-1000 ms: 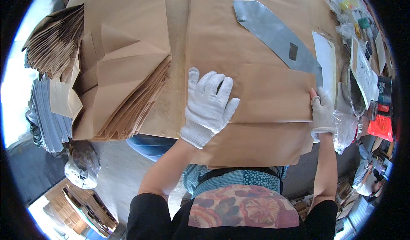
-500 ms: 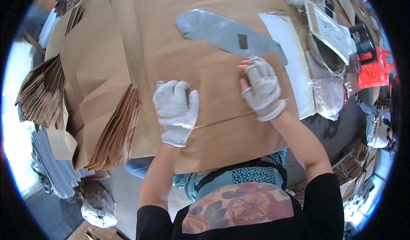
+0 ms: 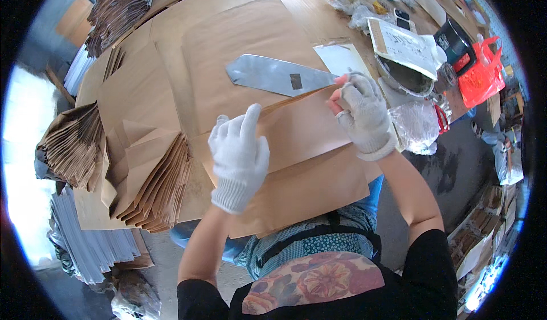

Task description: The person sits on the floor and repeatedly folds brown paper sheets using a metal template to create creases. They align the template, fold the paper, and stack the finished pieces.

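A stack of brown paper sheets point(image 3: 233, 32) lies before me, its near part a folded flap point(image 3: 307, 129). The flap's upper edge stands slightly off the sheets below, leaving a dark gap. My right hand point(image 3: 364, 112), in a greyish glove with bare thumb and fingertip showing, curls round the flap's right end; the exact grip is partly hidden. My left hand point(image 3: 238, 155), in a white knit glove, hovers over the paper's left side, fingers stretched and holding nothing. Just beyond the flap lies a flat grey metal plate point(image 3: 268, 76) with a pointed left end and a dark square patch.
Folded brown paper bundles point(image 3: 154, 189) fan out along the table's left side. At the right are a white sheet point(image 3: 339, 58), a bowl point(image 3: 407, 78) with a board across it, a dark mug point(image 3: 456, 44), a red plastic bag point(image 3: 481, 72) and a clear bag point(image 3: 416, 123).
My left hand has lifted off the paper, and its fingers have straightened. My right hand has curled at the flap's right end, whose upper edge has risen. The view has shifted, showing more far table.
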The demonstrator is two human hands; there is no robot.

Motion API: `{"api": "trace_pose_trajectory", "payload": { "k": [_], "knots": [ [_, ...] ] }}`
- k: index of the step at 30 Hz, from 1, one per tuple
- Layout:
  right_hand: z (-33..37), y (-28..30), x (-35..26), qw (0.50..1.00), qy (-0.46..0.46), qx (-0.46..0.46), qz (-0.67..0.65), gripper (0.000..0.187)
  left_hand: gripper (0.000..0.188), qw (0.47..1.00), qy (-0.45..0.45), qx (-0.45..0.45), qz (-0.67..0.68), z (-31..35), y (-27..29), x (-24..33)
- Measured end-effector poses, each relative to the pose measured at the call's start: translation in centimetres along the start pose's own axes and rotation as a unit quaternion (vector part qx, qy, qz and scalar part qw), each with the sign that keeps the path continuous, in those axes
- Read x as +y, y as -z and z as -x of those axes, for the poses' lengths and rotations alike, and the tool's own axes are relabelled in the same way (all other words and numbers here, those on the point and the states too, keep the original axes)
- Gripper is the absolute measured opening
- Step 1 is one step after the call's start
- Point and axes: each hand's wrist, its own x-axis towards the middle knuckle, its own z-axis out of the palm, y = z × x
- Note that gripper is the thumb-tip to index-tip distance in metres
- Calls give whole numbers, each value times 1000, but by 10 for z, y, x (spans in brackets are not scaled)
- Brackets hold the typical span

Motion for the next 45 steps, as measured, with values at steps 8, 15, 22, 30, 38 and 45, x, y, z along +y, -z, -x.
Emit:
{"api": "trace_pose_trajectory", "payload": {
  "k": [8, 15, 22, 30, 38, 45],
  "knots": [
    [-16, 50, -40, 962, 61, -241, -114, 7, 37, 995, -48, -18, -83, 34, 50, 69],
    [-9, 50, -65, 985, 80, -145, 39, 18, 20, 991, -91, -57, -86, 56, 53, 103],
    [23, 39, -13, 973, -64, -54, -213, 24, 28, 911, -133, -386, -62, 73, 5, 71],
    [116, -1, 68, 968, -203, -130, -65, 17, 43, 882, -154, -433, -103, -40, -83, 101],
    [132, -14, 6, 947, -214, -37, -238, 40, 57, 888, -265, -375, -7, -23, -117, 36],
    [136, -16, 6, 976, -128, -152, -93, 55, 54, 723, 276, -531, 343, -110, -62, -33]
  ]
}}
